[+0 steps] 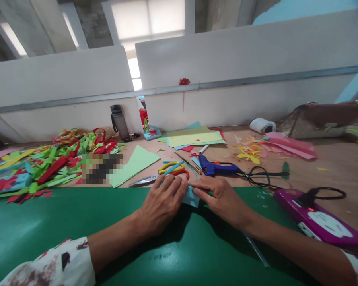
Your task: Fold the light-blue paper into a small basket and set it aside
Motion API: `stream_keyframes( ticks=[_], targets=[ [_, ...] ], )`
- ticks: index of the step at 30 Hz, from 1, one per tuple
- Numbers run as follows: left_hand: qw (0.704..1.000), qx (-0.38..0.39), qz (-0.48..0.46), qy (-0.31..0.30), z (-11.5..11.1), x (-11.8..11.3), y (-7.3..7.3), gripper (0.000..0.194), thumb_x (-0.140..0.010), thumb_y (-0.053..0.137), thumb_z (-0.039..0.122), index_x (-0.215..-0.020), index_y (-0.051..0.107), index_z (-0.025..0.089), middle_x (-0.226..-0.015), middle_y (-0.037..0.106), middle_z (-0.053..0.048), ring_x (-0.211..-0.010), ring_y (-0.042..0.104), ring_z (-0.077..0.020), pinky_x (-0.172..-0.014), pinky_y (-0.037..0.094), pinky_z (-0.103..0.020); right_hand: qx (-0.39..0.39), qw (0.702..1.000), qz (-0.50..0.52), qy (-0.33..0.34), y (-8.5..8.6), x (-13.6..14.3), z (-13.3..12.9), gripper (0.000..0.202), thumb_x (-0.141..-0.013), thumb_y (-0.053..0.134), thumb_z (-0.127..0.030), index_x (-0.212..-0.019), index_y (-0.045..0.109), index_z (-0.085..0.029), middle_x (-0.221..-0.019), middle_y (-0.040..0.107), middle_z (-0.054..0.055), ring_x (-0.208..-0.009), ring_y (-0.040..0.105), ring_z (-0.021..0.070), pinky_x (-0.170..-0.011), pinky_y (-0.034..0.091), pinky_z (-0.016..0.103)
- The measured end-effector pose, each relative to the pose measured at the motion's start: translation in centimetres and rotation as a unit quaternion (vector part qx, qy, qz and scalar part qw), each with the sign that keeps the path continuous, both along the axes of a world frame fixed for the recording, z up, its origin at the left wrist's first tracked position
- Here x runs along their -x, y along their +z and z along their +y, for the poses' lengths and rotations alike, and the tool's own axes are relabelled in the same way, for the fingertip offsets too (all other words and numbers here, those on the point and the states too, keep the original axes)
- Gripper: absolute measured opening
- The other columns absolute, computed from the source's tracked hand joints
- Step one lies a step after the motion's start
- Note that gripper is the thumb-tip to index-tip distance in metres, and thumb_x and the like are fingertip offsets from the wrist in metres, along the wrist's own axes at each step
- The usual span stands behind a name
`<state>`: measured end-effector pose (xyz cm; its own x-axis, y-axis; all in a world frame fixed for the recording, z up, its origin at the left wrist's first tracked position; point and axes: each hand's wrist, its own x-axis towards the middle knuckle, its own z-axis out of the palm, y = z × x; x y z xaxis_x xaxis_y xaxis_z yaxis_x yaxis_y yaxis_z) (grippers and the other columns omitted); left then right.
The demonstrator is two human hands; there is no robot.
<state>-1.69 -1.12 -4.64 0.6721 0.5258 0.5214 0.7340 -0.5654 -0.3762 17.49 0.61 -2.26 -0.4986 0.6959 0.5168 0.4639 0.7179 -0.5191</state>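
A small light blue paper piece [191, 198] lies between both hands over the green mat [167, 254]. My left hand [164, 200] presses on its left side, the fingers bent and close together. From the right, my right hand [219, 195] pinches the paper's upper right part between thumb and forefinger. Just beyond the hands are scissors [144, 181] and a pair of red and yellow handles, partly hidden by my left hand. A blue glue gun [217, 167] lies beyond my right hand.
Cut paper strips [52, 163] pile up at the left, near a dark bottle [119, 124]. Green sheets [134, 166] and yellow sheets [193, 136] lie beyond the mat. A purple power strip [319, 218], cables and a handbag [322, 121] are on the right. A clear stick [258, 251] lies near my right forearm.
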Motion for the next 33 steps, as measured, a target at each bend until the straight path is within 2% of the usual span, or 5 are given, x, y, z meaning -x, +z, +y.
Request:
stream_keyframes(
  ticks=[8,12,16,22,33],
  targets=[
    [0.992,0.049,-0.098,-0.063,0.6,0.6,0.0,0.045,-0.082,0.049,0.015,-0.125,0.041,0.010,-0.117,0.058,-0.015,-0.109,0.051,-0.0278,-0.091,0.041,-0.044,0.020,0.998,0.052,0.001,0.3,-0.2,-0.4,0.028,-0.089,0.052,-0.023,-0.115,0.061,-0.019,-0.100,0.071,0.007,-0.097,0.063,0.0202,-0.084,0.049,0.033],
    [0.974,0.087,-0.195,-0.073,0.5,1.2,0.2,0.047,-0.077,0.055,0.015,-0.122,0.043,0.011,-0.120,0.056,-0.015,-0.113,0.049,-0.0258,-0.095,0.040,-0.044,0.015,0.994,0.100,-0.036,0.2,-0.6,-0.7,0.035,-0.089,0.050,-0.028,-0.122,0.051,-0.015,-0.086,0.068,0.003,-0.080,0.065,0.0169,-0.073,0.052,0.029],
    [0.954,0.111,-0.261,-0.098,0.3,1.2,0.3,0.050,-0.075,0.057,0.014,-0.122,0.042,0.013,-0.118,0.057,-0.015,-0.112,0.050,-0.0237,-0.094,0.043,-0.042,0.046,0.992,0.115,-0.014,0.2,-0.7,-1.1,0.029,-0.089,0.050,-0.027,-0.116,0.054,-0.018,-0.081,0.066,0.001,-0.072,0.062,0.0140,-0.069,0.050,0.026],
    [0.948,0.129,-0.256,-0.135,0.0,0.9,0.0,0.055,-0.073,0.058,0.011,-0.125,0.038,0.014,-0.120,0.055,-0.014,-0.116,0.048,-0.0233,-0.098,0.041,-0.041,0.120,0.984,0.119,0.048,0.1,-0.4,-1.8,0.030,-0.083,0.061,-0.023,-0.112,0.058,-0.022,-0.094,0.067,0.001,-0.087,0.062,0.0156,-0.077,0.048,0.025],
    [0.952,0.095,-0.244,-0.157,-0.1,-0.2,0.2,0.051,-0.075,0.060,0.016,-0.122,0.041,0.014,-0.114,0.058,-0.014,-0.109,0.052,-0.0236,-0.093,0.043,-0.042,0.125,0.986,0.099,0.043,0.5,0.0,-2.4,0.023,-0.080,0.061,-0.015,-0.103,0.062,-0.018,-0.081,0.064,-0.001,-0.084,0.060,0.0175,-0.076,0.046,0.027]
  ],
)
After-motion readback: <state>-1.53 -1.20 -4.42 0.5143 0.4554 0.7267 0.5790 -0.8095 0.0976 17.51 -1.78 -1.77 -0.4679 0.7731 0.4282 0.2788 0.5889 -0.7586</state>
